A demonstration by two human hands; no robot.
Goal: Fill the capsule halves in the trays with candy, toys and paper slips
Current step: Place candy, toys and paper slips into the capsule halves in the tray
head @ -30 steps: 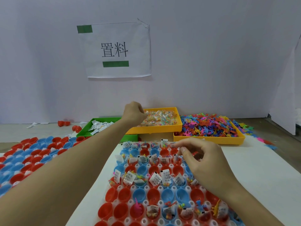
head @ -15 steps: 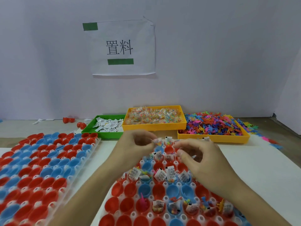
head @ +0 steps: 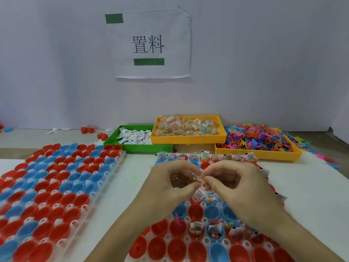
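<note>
Back from the yellow candy bin (head: pixel 188 139), the left hand (head: pixel 170 188) has met the right hand (head: pixel 234 186), both pinching one clear candy packet (head: pixel 198 178) above the partly filled capsule tray (head: pixel 185 241) on the worktop (head: pixel 132 173).

I see glossy, smooth plastic capsule halves (head: pixel 62 200) in a translucent plastic tray (head: pixel 105 178). The candy packet (head: pixel 198 178) looks like clear, shiny film. The bins (head: pixel 188 138) are smooth plastic; the sign (head: pixel 151 44) is matt paper.
</note>
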